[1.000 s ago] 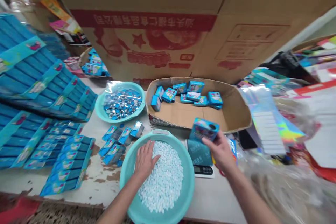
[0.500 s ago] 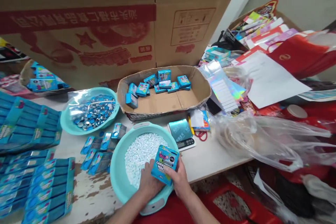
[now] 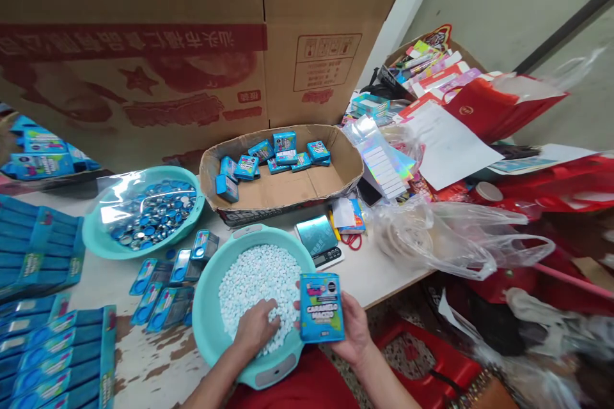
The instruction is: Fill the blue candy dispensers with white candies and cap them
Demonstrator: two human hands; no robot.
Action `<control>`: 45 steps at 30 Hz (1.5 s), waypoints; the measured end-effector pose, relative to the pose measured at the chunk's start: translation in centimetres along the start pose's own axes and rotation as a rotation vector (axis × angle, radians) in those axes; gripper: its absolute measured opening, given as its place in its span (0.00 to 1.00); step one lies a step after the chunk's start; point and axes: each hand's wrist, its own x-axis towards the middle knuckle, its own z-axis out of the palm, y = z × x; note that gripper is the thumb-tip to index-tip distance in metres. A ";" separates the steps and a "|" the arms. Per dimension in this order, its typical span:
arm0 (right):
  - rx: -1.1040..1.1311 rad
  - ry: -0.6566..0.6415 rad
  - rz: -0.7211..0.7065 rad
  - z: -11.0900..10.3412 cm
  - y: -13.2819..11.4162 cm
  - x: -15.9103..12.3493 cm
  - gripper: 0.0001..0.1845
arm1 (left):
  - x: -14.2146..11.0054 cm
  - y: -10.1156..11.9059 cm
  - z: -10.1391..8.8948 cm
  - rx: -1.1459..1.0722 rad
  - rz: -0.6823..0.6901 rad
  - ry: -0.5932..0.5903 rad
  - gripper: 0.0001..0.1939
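Observation:
In my right hand (image 3: 354,327) is a blue candy box (image 3: 321,308) with a colourful label, held upright with its front towards me at the right rim of the basin. My left hand (image 3: 256,327) is down in a turquoise basin (image 3: 206,323), its fingers curled into small pale candies (image 3: 254,268). Its fingertips are partly hidden among them. The basin stands at the table's front edge, tilted a little towards me.
Behind it, a cut-down cardboard tray (image 3: 297,188) holds several blue boxes. A second basin (image 3: 89,230) of small blue-and-silver pieces is at left, near clear-sided packs (image 3: 167,307) and stacked blue cartons (image 3: 62,358). A digital scale (image 3: 329,255) and red scissors (image 3: 352,241) lie right.
The box has moved out from above the basin towards the right and now faces me more squarely. My left hand has come away from the box and rests in the candies. The view has shifted.

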 end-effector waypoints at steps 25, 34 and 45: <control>-2.031 0.430 -0.197 -14.6 -9.2 0.9 0.40 | 18.0 22.9 -3.8 0.121 0.122 0.294 0.39; -1.825 0.241 -0.287 -18.4 -9.5 -0.6 0.35 | 21.0 23.2 -1.4 0.033 0.169 0.357 0.16; -0.642 0.281 -0.217 -10.6 -14.1 1.4 0.47 | 16.6 21.1 -4.7 -0.380 0.256 0.680 0.15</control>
